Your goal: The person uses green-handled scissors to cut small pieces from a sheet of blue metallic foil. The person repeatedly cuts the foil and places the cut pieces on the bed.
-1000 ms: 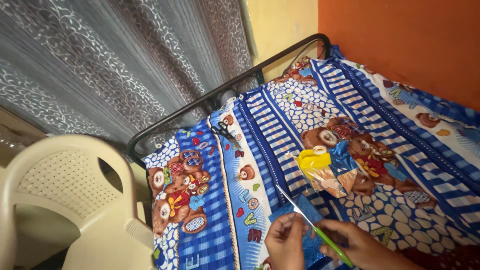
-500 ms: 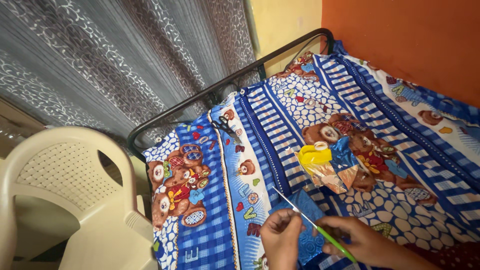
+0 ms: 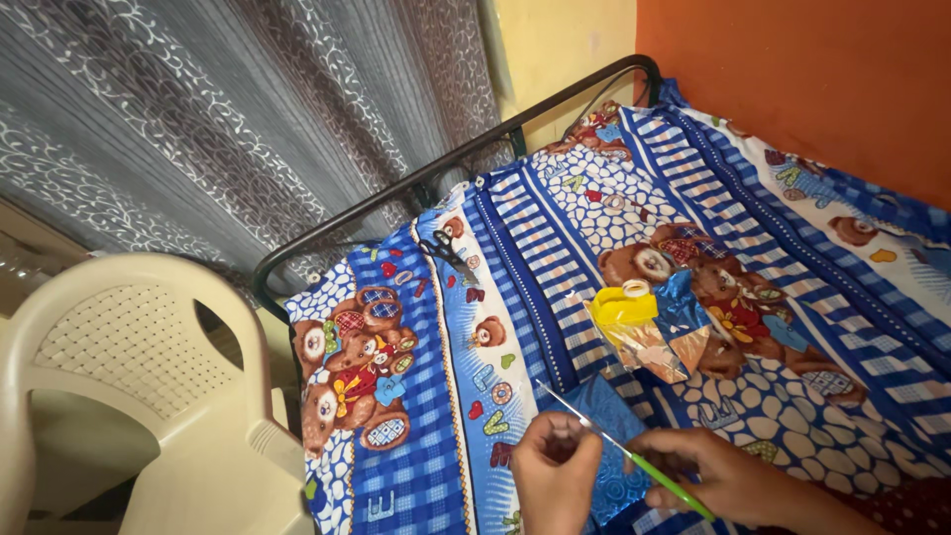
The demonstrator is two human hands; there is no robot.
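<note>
My left hand [image 3: 555, 476] pinches the edge of a shiny blue patterned sheet [image 3: 609, 436] lying on the bed [image 3: 515, 258]. My right hand [image 3: 723, 481] grips a thin tool with a green handle and a slim metal blade [image 3: 619, 446], laid diagonally across the blue sheet with its tip pointing up-left. Both hands sit at the bottom edge of the view.
A pile of shiny yellow, blue and copper papers [image 3: 654, 322] with a small tape roll lies mid-bed. Black scissors [image 3: 444, 253] rest near the bed's black metal rail [image 3: 436, 178]. A cream plastic chair [image 3: 139, 396] stands at left, a grey curtain [image 3: 228, 109] behind, an orange wall [image 3: 812, 79] at right.
The view shifted slightly. My hands moved a little lower and left over the blue sheet, the tool's tip following.
</note>
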